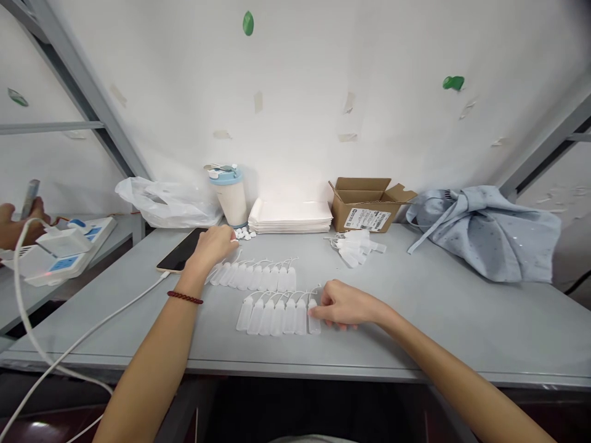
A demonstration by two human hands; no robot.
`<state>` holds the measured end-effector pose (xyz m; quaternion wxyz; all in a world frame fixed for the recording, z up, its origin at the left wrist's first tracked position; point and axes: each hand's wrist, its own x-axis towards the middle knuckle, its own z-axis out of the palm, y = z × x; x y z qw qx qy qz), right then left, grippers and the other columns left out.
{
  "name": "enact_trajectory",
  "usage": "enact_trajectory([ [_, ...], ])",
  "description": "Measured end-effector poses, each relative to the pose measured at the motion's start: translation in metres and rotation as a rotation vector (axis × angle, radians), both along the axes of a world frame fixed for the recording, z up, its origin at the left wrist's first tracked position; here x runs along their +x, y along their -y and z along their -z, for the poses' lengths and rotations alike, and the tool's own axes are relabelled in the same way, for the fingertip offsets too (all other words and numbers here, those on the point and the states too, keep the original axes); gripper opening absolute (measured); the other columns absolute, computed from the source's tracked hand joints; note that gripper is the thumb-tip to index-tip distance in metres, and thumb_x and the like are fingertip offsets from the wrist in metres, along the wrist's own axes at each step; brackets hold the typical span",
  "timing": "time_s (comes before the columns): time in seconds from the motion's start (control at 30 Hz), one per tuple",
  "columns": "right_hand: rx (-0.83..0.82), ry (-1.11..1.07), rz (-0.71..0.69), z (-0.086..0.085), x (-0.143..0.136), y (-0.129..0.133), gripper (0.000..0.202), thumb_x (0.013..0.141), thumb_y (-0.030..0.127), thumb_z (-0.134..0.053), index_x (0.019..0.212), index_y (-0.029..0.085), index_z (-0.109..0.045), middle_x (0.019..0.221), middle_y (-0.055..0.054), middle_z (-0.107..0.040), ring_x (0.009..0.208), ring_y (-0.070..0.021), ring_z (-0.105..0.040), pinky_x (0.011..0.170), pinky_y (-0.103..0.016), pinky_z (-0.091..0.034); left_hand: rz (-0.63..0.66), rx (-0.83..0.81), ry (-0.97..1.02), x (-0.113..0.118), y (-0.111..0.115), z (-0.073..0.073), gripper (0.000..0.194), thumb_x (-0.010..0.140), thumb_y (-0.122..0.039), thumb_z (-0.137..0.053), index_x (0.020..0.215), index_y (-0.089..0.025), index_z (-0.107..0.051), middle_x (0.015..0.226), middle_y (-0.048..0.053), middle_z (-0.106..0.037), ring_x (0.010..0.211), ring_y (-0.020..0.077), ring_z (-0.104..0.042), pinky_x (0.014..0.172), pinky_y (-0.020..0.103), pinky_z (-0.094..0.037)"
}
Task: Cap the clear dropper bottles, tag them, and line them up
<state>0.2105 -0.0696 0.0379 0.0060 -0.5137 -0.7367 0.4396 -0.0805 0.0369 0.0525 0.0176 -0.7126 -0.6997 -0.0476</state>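
Two rows of small translucent squeeze bottles lie side by side on the grey table point(438, 320): a far row point(258, 277) and a near row point(272, 315). My right hand point(344, 304) rests at the right end of the near row, fingertips on the last bottle point(314, 317). My left hand point(213, 244), with a red bead bracelet on the wrist, reaches past the far row toward a small heap of white caps point(244, 233), fingers curled; what it holds is hidden. A loose pile of more bottles point(353, 246) lies farther right.
At the back stand a blue-lidded cup point(229, 195), a stack of white bags point(290, 216), an open cardboard box point(367, 206) and a plastic bag point(168, 202). A phone point(181, 251) with a white cable lies left, blue cloth point(489, 231) right. Another person's hand point(18, 221) shows far left.
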Motion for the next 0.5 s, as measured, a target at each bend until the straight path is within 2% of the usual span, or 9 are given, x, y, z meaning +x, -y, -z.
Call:
enact_trajectory([
  [0.13, 0.031, 0.004, 0.023, 0.001, 0.002, -0.001, 0.03, 0.071, 0.035, -0.051, 0.046, 0.018, -0.048, 0.039, 0.003, -0.049, 0.029, -0.0078, -0.04, 0.031, -0.021, -0.032, 0.049, 0.061, 0.153, 0.008, 0.004, -0.005, 0.016, 0.073, -0.027, -0.052, 0.078, -0.016, -0.063, 0.085, 0.011, -0.069, 0.084, 0.0269, -0.062, 0.068, 0.031, -0.041],
  [0.33, 0.058, -0.032, 0.031, 0.0, 0.004, -0.002, 0.028, 0.068, 0.028, -0.05, 0.043, 0.018, -0.043, 0.037, 0.003, -0.047, 0.028, -0.0077, -0.039, 0.03, -0.021, -0.029, 0.26, 0.05, 0.741, 0.038, 0.018, -0.013, 0.032, 0.073, -0.047, -0.06, 0.077, -0.016, -0.063, 0.08, 0.005, -0.067, 0.073, 0.0184, -0.059, 0.067, 0.027, -0.042],
  [0.43, 0.134, -0.134, 0.086, -0.002, 0.007, -0.005, 0.028, 0.07, 0.026, -0.05, 0.044, 0.018, -0.043, 0.038, 0.003, -0.047, 0.031, -0.0076, -0.04, 0.033, -0.021, -0.029, 0.363, -0.035, 1.0, 0.056, 0.029, -0.013, 0.031, 0.073, -0.047, -0.063, 0.078, -0.016, -0.063, 0.08, 0.003, -0.065, 0.075, 0.0154, -0.057, 0.071, 0.027, -0.042],
  [0.5, 0.245, -0.222, 0.14, -0.004, 0.008, -0.007, 0.028, 0.072, 0.026, -0.05, 0.045, 0.017, -0.044, 0.039, 0.003, -0.048, 0.036, -0.0073, -0.041, 0.038, -0.02, -0.031, 0.422, -0.094, 1.157, 0.068, 0.036, -0.011, 0.029, 0.073, -0.045, -0.064, 0.078, -0.017, -0.063, 0.081, 0.002, -0.063, 0.076, 0.0139, -0.055, 0.074, 0.027, -0.042],
])
